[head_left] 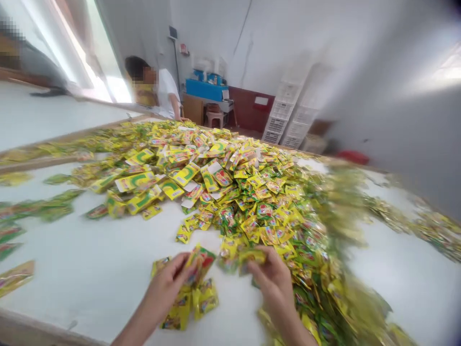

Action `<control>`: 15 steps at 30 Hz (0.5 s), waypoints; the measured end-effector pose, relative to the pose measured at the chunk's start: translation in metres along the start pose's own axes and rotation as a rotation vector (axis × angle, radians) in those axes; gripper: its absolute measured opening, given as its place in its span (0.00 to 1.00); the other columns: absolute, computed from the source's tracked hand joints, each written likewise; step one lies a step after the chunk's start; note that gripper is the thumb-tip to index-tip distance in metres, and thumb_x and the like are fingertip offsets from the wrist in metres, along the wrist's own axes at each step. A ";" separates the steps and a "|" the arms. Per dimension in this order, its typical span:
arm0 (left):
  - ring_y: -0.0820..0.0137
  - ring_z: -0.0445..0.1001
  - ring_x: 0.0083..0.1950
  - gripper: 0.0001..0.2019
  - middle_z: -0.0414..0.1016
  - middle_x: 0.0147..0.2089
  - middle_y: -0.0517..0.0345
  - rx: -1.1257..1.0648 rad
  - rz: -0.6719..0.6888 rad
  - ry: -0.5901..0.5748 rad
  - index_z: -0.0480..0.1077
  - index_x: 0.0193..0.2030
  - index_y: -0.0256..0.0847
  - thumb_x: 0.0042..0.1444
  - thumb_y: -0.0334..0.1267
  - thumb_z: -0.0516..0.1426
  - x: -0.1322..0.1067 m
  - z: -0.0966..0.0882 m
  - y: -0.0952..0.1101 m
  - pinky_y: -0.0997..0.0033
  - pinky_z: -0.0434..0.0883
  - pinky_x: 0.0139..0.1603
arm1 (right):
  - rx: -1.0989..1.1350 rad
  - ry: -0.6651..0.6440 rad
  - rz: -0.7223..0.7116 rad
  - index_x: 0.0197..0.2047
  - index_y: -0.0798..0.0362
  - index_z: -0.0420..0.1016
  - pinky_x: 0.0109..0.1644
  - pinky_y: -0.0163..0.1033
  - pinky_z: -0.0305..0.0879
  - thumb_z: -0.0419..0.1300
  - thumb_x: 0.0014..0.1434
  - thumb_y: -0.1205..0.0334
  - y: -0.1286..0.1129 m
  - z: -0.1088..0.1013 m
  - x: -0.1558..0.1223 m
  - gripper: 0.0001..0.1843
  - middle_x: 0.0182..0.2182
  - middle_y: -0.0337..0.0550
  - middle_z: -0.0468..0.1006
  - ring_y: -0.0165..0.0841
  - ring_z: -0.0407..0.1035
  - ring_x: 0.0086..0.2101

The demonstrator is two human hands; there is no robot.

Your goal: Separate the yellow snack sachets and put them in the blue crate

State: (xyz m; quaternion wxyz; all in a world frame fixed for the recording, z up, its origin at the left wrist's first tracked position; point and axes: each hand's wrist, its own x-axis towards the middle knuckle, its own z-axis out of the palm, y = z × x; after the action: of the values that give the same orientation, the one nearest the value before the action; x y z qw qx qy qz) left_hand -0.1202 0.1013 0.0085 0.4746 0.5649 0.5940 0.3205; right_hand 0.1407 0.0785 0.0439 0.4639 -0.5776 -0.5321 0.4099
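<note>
A large heap of small yellow and green sachets (252, 192) covers the white table (101, 269). My left hand (167, 286) is closed on a few sachets (201, 262), lifted just above a small cluster of sachets (190, 302) lying near the front edge. My right hand (273, 281) pinches another sachet (252, 257) at the near edge of the heap. Both hands are close together, slightly blurred.
A wooden rim (32, 331) borders the table. Loose sachets (43, 206) lie scattered at the left. Another person (158, 93) in white works at the far end. White crates (291, 115) are stacked against the back wall, beside a blue box (207, 89) and a stool (214, 117).
</note>
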 end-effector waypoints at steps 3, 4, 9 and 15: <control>0.59 0.76 0.44 0.17 0.80 0.39 0.57 -0.151 -0.041 -0.105 0.73 0.43 0.45 0.56 0.53 0.56 -0.039 0.057 0.004 0.67 0.72 0.43 | 0.001 0.048 -0.096 0.46 0.50 0.70 0.39 0.39 0.70 0.60 0.59 0.59 -0.015 0.010 0.011 0.12 0.36 0.43 0.77 0.35 0.72 0.35; 0.58 0.76 0.43 0.17 0.80 0.37 0.57 -0.157 -0.052 -0.078 0.73 0.42 0.45 0.55 0.54 0.56 -0.046 0.070 0.005 0.67 0.72 0.41 | -0.083 0.033 -0.160 0.45 0.50 0.71 0.40 0.39 0.69 0.60 0.59 0.61 -0.015 0.012 0.010 0.10 0.36 0.43 0.77 0.35 0.71 0.35; 0.61 0.73 0.36 0.17 0.77 0.33 0.57 -0.221 -0.069 0.000 0.71 0.39 0.44 0.56 0.56 0.54 -0.053 0.108 0.010 0.69 0.70 0.36 | -0.461 -0.043 -0.268 0.43 0.50 0.75 0.43 0.38 0.64 0.56 0.57 0.69 0.004 -0.004 -0.005 0.11 0.36 0.44 0.74 0.35 0.67 0.38; 0.62 0.73 0.38 0.17 0.77 0.35 0.57 -0.282 -0.060 -0.006 0.70 0.39 0.43 0.57 0.55 0.54 -0.065 0.143 0.014 0.68 0.69 0.40 | -0.666 -0.408 -0.197 0.24 0.52 0.72 0.35 0.33 0.59 0.57 0.48 0.75 -0.007 -0.037 -0.007 0.09 0.28 0.38 0.70 0.32 0.66 0.33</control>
State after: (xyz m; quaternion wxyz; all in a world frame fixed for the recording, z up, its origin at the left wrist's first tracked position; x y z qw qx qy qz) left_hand 0.0114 0.0177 -0.0147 0.5604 0.4755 0.5582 0.3851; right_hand 0.1744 0.0677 0.0590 0.1736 -0.5493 -0.7698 0.2748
